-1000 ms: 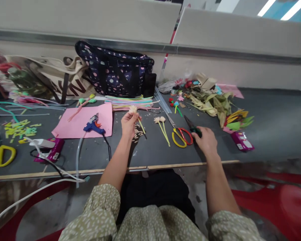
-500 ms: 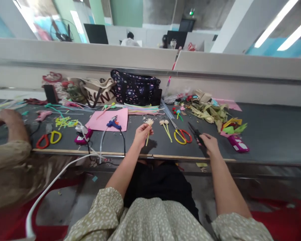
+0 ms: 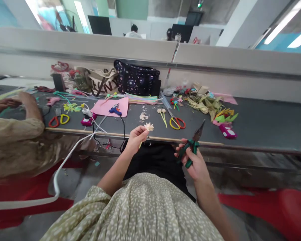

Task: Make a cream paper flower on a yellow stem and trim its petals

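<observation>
Between the fingertips of my left hand [image 3: 137,139] is a small cream flower [image 3: 148,127] on a pale green stem, near the table's front edge. My right hand [image 3: 193,159] is wrapped round green-handled pliers [image 3: 192,146], their dark jaws pointing up and to the right. On the table, two similar cream flowers [image 3: 162,111] with green stems lie between my hands, left of scissors [image 3: 177,123] with yellow and red handles. Cream scraps [image 3: 143,116] are scattered behind my left hand.
A blue glue gun [image 3: 115,110] rests on pink paper [image 3: 97,107]. Bags [image 3: 137,78] stand at the back. Dried husks [image 3: 205,103] and a magenta packet [image 3: 227,131] are at right. A co-worker's hands [image 3: 17,100] are at far left; a white cable [image 3: 57,174] hangs in front.
My right hand has lifted the pliers off the table and drawn them toward me. My left hand has come closer to the table's front edge with the flower. The view has shifted.
</observation>
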The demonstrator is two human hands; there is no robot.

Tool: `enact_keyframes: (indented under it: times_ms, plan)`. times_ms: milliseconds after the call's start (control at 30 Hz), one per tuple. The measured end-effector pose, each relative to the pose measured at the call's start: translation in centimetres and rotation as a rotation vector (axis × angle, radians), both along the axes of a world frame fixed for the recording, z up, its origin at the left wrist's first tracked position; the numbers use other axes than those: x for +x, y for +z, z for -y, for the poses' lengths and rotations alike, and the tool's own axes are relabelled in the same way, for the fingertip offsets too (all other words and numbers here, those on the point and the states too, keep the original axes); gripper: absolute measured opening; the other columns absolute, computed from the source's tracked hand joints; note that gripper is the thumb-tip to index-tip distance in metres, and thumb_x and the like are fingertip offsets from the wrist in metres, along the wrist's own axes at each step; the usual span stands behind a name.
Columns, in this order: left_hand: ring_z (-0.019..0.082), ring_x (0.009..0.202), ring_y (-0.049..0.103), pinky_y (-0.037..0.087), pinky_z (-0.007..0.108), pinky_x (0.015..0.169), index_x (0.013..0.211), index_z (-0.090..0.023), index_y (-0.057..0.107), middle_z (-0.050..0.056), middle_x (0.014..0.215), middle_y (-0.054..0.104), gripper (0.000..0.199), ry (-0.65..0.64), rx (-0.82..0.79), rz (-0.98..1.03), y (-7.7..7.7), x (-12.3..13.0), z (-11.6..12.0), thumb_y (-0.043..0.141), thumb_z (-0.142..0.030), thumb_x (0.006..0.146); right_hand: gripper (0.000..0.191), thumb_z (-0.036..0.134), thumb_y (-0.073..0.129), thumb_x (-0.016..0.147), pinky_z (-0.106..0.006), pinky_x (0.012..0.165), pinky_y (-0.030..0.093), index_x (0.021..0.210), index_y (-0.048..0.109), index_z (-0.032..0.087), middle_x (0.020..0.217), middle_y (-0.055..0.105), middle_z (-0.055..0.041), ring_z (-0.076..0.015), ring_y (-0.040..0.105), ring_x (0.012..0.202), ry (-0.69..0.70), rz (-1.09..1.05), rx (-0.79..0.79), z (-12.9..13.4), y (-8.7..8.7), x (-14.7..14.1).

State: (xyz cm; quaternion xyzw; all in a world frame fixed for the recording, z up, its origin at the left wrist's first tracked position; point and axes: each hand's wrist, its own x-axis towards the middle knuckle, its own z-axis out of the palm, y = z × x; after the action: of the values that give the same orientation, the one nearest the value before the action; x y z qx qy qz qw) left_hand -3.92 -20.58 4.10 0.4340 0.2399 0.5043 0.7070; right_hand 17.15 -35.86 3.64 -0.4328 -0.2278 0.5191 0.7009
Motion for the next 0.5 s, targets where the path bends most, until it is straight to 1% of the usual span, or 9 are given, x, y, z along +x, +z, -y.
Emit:
enact_keyframes:
  times_ms: [100,200,300,400,467,500]
  plan:
    - [0.001,0.047,0.034,0.023,0.015,0.044,0.077,-0.015,0.063,-0.001,0.066,0.059,0.034,0.006,-0.021,0.021,-0.2,-0.3,0.2,0.085,-0.040,0.069,0.038,0.034,0.082,0.078,-0.031,0.077,0.062,0.114,0.073,0.028,0.091,0.072,0.0003,-0.0157,0.068,0.082,0.032,0.038,-0.016,-0.4,-0.3,-1.4]
    - [0.001,0.050,0.038,0.024,0.015,0.045,0.079,-0.015,0.065,0.000,0.070,0.060,0.033,0.017,-0.065,0.040,-1.0,-0.4,0.3,0.084,-0.041,0.071,0.040,0.037,0.082,0.078,-0.035,0.082,0.061,0.116,0.073,0.025,0.085,0.074,-0.0013,-0.0175,0.070,0.078,0.123,0.043,-0.076,-0.9,-0.6,-2.6]
    - [0.003,0.052,0.044,0.030,0.015,0.046,0.080,-0.014,0.067,0.001,0.070,0.062,0.034,0.010,-0.125,0.049,-1.9,0.0,0.4,0.084,-0.043,0.071,0.039,0.038,0.080,0.081,-0.041,0.084,0.062,0.117,0.073,0.024,0.089,0.076,-0.0051,-0.0237,0.073,0.087,0.227,-0.022,-0.115,-1.0,-0.8,-3.7]
    - [0.005,0.057,0.052,0.039,0.017,0.051,0.079,-0.015,0.068,0.002,0.073,0.064,0.034,0.006,-0.161,0.077,-2.2,0.4,0.5,0.084,-0.043,0.070,0.038,0.037,0.077,0.083,-0.045,0.083,0.062,0.118,0.072,0.025,0.101,0.076,-0.0070,-0.0284,0.073,0.100,0.306,-0.070,-0.094,-1.0,-0.5,-4.6]
    - [0.006,0.059,0.054,0.042,0.019,0.053,0.081,-0.015,0.069,0.002,0.074,0.065,0.033,0.005,-0.164,0.101,-2.1,0.6,0.6,0.084,-0.042,0.070,0.037,0.037,0.078,0.083,-0.044,0.081,0.063,0.116,0.072,0.023,0.104,0.076,-0.0083,-0.0296,0.073,0.101,0.350,-0.070,-0.081,-0.9,-0.1,-5.0]
    - [0.007,0.058,0.054,0.042,0.019,0.054,0.081,-0.015,0.070,0.002,0.074,0.065,0.033,0.009,-0.157,0.108,-2.0,0.6,0.7,0.084,-0.043,0.071,0.037,0.037,0.078,0.082,-0.042,0.079,0.063,0.115,0.073,0.022,0.104,0.076,-0.0089,-0.0288,0.074,0.098,0.359,-0.060,-0.085,-0.9,0.1,-5.1]
